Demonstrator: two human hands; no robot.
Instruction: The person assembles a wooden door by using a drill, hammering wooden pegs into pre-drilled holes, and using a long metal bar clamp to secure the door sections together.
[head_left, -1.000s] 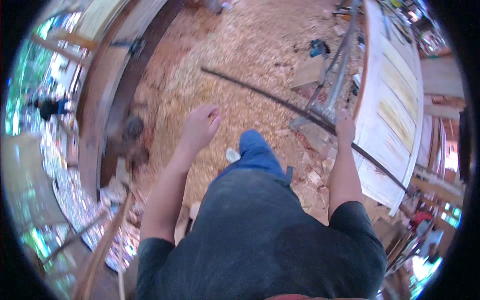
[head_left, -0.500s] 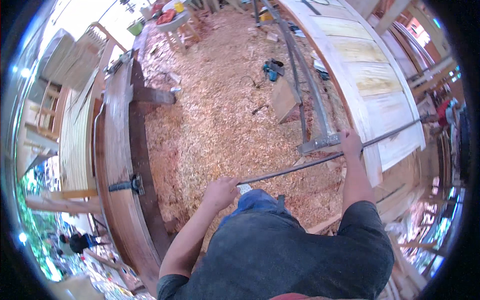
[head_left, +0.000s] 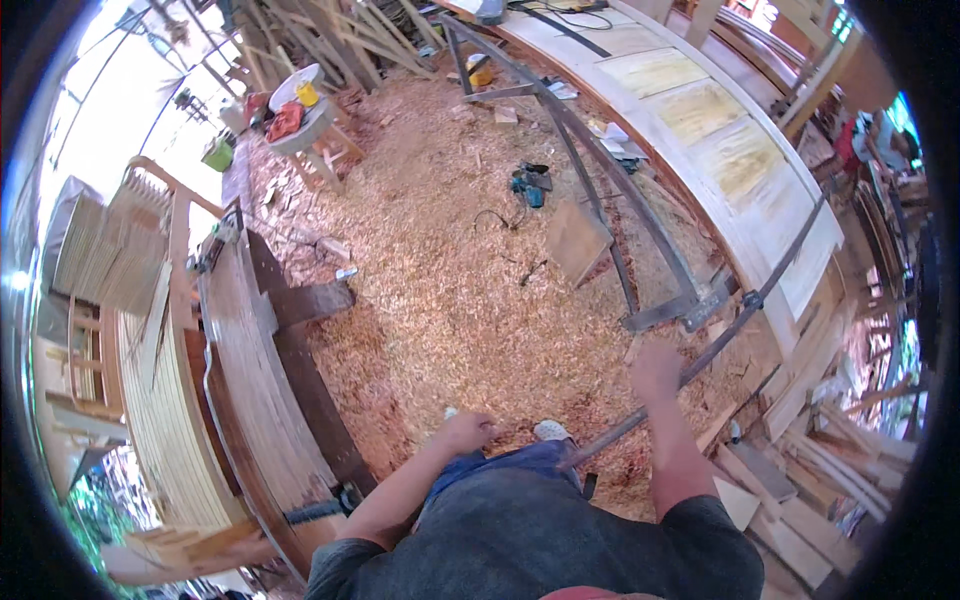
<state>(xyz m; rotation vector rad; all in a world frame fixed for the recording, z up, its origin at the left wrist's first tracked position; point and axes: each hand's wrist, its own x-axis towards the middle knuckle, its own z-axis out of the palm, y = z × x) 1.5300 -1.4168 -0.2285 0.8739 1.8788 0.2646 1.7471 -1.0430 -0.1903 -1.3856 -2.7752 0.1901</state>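
Note:
My right hand (head_left: pixel 657 372), slightly blurred, is closed around a long metal bar clamp (head_left: pixel 720 343). The bar slants from beside my waist up across the end of a pale panelled wooden door (head_left: pixel 725 165), with a dark sliding piece partway along it. My left hand (head_left: pixel 468 432) is in front of my waist, apart from the bar, its fingers curled with nothing visible in them. Beyond my right hand stands a dark metal frame (head_left: pixel 640 220) alongside the door.
Wood shavings (head_left: pixel 420 310) cover the floor. A teal power tool (head_left: pixel 530 185) and a board (head_left: pixel 578 240) lie there. Left is a long timber workpiece (head_left: pixel 262 370) with a clamp (head_left: pixel 325 505). A round stool (head_left: pixel 305 125) stands at the far left; offcuts (head_left: pixel 790 500) lie at right.
My left hand has let go of the bar clamp and is lower. The right hand has come nearer my body with the bar, which now slants more steeply. The view has shifted.

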